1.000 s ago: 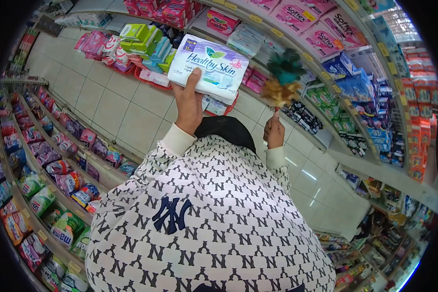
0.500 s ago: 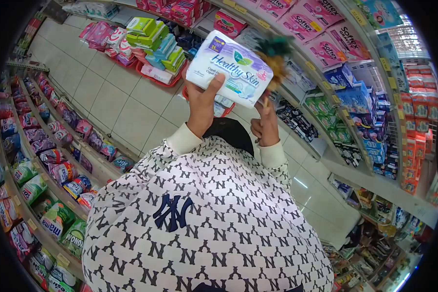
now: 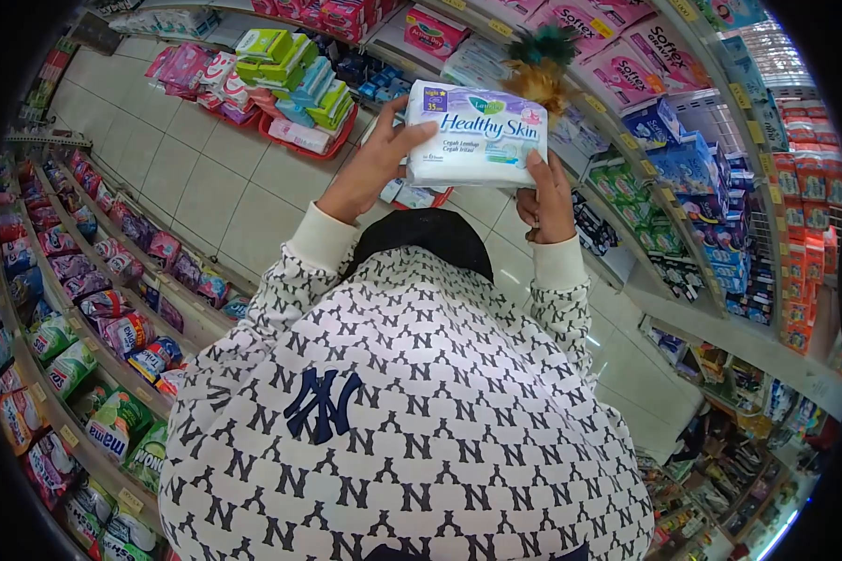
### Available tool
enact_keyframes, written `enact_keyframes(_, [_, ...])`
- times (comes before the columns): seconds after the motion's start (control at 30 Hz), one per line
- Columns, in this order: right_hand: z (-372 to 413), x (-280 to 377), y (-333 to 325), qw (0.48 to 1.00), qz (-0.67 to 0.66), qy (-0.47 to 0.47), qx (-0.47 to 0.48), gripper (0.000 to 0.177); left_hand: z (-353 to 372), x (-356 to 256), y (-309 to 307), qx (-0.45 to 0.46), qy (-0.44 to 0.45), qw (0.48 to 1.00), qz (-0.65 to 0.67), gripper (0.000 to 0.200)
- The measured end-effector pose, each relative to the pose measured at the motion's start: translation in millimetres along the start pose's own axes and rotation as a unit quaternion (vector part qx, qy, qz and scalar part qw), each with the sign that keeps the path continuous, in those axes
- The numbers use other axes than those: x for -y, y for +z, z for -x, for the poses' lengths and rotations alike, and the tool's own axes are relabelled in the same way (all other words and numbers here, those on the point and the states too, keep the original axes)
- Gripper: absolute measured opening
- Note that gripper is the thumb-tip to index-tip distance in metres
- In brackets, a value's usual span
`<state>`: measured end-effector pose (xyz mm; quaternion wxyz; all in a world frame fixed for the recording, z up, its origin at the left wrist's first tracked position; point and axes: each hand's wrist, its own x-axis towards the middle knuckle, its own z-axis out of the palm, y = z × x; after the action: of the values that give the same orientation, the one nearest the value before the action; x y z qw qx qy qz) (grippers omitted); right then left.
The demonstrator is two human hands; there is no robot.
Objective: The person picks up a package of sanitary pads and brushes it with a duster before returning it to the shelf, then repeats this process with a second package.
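Observation:
A white and purple Healthy Skin pack (image 3: 477, 138) is held up before the right-hand shelves, its printed front facing me. My left hand (image 3: 370, 168) grips its left end, thumb across the front. At its lower right corner my right hand (image 3: 549, 196) holds the pack with the thumb on the front, other fingers curled below and behind. A feather duster (image 3: 538, 70) with green and brown feathers shows just behind the pack's upper right; its handle is mostly hidden by the pack and my right hand, so how it is held cannot be seen.
Shelves of pink Softex packs (image 3: 627, 70) and blue packs (image 3: 688, 168) rise at the right. Detergent pouches (image 3: 117, 425) fill the curved shelves at the left. A red basket (image 3: 311, 150) with green and blue packs stands on the tiled floor (image 3: 196, 192).
The pack has moved right and turned nearly level. My right hand has moved right, and its thumb now rests on the pack's front. The feathers, blurred before, now show more sharply.

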<state>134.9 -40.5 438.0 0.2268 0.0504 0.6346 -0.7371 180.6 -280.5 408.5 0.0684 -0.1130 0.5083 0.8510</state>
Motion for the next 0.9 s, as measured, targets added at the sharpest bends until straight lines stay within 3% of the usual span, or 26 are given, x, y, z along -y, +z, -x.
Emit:
enact_keyframes(0.13, [-2,-7,-11,0.994,0.067,-0.057,-0.058,0.044,-6,4,2,-0.009,-0.008,1.0,0.024,0.087])
enact_keyframes(0.27, [6,-36,-29,0.94,0.176,-0.24,-0.164,0.032,-9,7,5,-0.056,0.005,0.997,0.058,0.088])
enact_keyframes(0.33, [30,-59,-31,0.9,0.252,-0.314,-0.169,0.024,-10,8,3,-0.061,0.006,0.993,0.103,0.089])
enact_keyframes(0.4, [41,-65,-30,0.795,0.429,-0.427,-0.049,0.015,-11,9,3,-0.067,0.002,0.989,0.129,0.081])
enact_keyframes(0.43, [45,-65,-30,0.802,0.487,-0.344,-0.021,0.011,-10,10,-1,-0.01,-0.067,0.974,0.217,0.075])
enact_keyframes(0.47, [41,-69,-34,0.812,0.474,-0.336,-0.057,0.011,-10,10,-5,0.048,-0.139,0.943,0.299,0.069])
enact_keyframes(0.53, [20,-87,-56,0.828,0.443,-0.317,-0.136,0.011,-6,4,8,0.012,-0.075,0.964,0.255,0.063])
enact_keyframes(0.57, [9,-95,-75,0.808,0.44,-0.342,-0.194,0.014,-3,2,13,-0.003,-0.044,0.972,0.229,0.061])
enact_keyframes(0.67, [3,-80,-76,0.87,0.259,-0.263,-0.327,0.023,-2,6,6,-0.021,-0.043,0.969,0.241,0.06])
enact_keyframes(0.87, [35,-65,-43,0.827,0.444,-0.323,-0.118,0.021,-11,37,-15,-0.063,-0.007,0.981,0.184,0.051])
enact_keyframes(0.9, [26,-78,-46,0.848,0.4,-0.311,-0.158,0.028,-9,30,-3,-0.02,0.006,0.981,0.192,0.052])
